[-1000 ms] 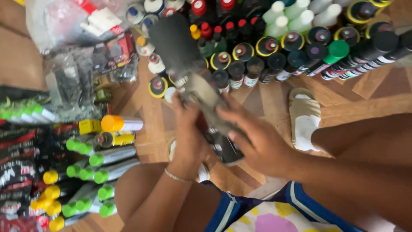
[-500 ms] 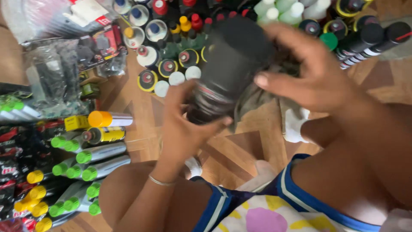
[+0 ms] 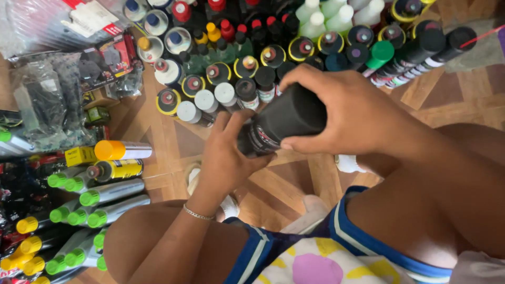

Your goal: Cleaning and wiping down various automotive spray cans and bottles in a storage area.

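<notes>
- A black can (image 3: 284, 123) is gripped around its body by the right hand (image 3: 350, 113).
- Its left end is cupped by the curled left hand (image 3: 226, 155), above the floor (image 3: 294, 184).

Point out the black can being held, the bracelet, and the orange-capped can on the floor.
black can (image 3: 286, 118), head view, middle of its body.
bracelet (image 3: 198, 213), head view, chain across the left wrist.
orange-capped can (image 3: 110, 150), head view, on its orange cap.
</notes>
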